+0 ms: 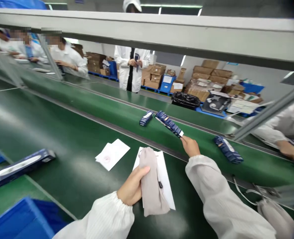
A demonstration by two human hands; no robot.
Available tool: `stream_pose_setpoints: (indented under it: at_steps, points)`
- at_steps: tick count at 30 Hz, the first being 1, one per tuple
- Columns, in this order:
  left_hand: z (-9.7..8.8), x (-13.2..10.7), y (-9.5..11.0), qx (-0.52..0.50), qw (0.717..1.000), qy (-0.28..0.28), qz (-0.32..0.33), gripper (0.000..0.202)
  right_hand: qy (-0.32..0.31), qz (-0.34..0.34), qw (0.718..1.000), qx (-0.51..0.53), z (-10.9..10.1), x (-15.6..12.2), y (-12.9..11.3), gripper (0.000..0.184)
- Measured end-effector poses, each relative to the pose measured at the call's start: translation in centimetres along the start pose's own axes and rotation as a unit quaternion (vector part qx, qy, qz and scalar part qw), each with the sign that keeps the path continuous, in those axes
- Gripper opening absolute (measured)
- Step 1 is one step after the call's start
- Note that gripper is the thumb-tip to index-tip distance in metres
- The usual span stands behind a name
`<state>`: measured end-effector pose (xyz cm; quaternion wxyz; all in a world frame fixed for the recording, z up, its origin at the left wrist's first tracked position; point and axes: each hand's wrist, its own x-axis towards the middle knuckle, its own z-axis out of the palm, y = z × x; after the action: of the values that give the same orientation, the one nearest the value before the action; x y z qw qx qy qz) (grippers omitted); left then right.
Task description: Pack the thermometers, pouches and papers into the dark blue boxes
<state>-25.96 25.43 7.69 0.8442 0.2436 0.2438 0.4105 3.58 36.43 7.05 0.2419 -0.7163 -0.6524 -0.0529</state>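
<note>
My left hand [133, 187] is closed round a grey fabric drawstring pouch [150, 186] with a small black cord stopper. White paper sheets [168, 186] lie behind and under the pouch; whether the hand also grips them I cannot tell. Stretched out over the green conveyor belt [107, 114], my right hand [190, 146] pinches one end of a long dark blue box [169, 123]. Just left of that box, a second blue box [146, 118] rests on the belt. Farther right sits another blue box [228, 149].
White papers [114, 154] lie on the green table. At the left are a long blue box [19, 167] and a blue bin [27, 219]. Another grey pouch [276, 212] lies lower right. A metal beam [147, 31] crosses overhead. Co-workers in white stand or sit around the line.
</note>
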Motion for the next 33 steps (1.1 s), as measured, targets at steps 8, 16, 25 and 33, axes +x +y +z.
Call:
stream_pose_setpoints:
  at_steps: [8,16,25,33]
  points:
    - [-0.3,-5.5,1.4,-0.012,0.993,-0.109,0.032,0.029,-0.115,-0.273,0.952,0.078,3.7,-0.1,-19.5,0.035]
    - [-4.1,-8.1,3.3,-0.028,0.989,0.082,0.124,0.031,-0.178,-0.211,0.946,0.170,2.5,-3.8,-21.7,0.039]
    - [-3.5,-5.8,1.2,-0.035,0.979,0.078,0.183,0.053,-0.147,-0.049,0.936,0.316,-2.2,-18.5,-24.3,0.061]
    - [-4.6,-7.1,0.4,-0.002,0.985,-0.021,0.169,0.050,-0.183,-0.063,0.935,0.297,-2.1,-19.9,-23.5,0.058]
